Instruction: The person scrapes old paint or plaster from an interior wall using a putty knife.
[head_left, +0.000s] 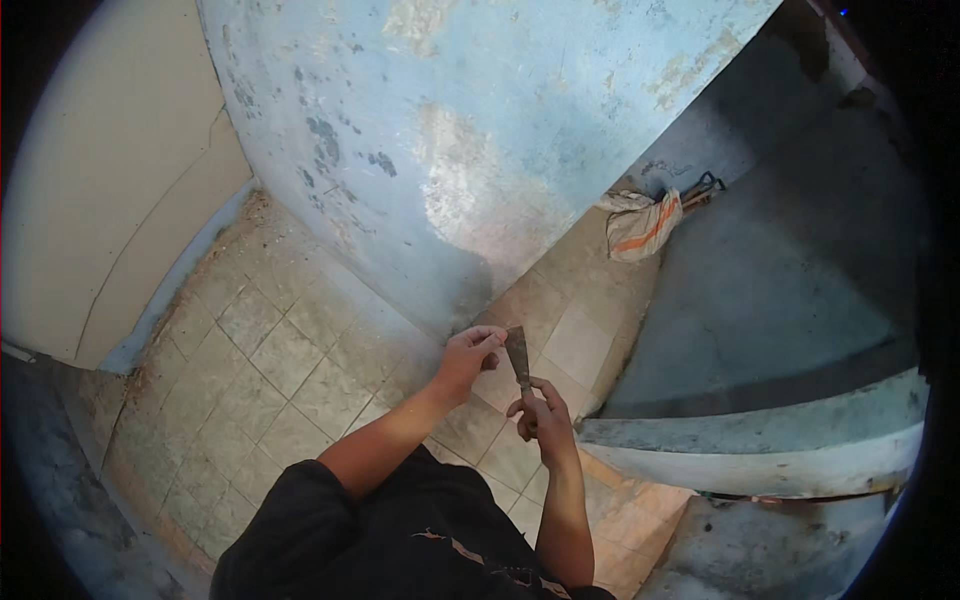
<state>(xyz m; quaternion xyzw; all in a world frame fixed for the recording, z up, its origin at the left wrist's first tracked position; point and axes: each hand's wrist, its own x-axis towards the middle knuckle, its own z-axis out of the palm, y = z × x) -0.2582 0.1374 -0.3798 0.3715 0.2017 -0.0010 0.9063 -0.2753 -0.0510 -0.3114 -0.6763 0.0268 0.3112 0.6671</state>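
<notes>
My right hand (545, 420) is closed round the handle of a putty knife (517, 352), whose dark, stained blade points up and away from me. Beside the blade is my left hand (470, 362), its fingers bent and pressed together. Its fingertips meet the left edge of the blade near the tip. Most of the handle is hidden inside my right fist. Both hands are in the air in front of my body, over the tiled floor (290, 355).
A peeling light-blue wall (380, 120) with a bare pale patch ends in a corner just ahead of my hands. Beyond it lies a white sack (645, 228) with an orange stripe. A blue-grey surface with a pale curved edge (760, 460) is to the right. A cream panel (120, 180) stands left.
</notes>
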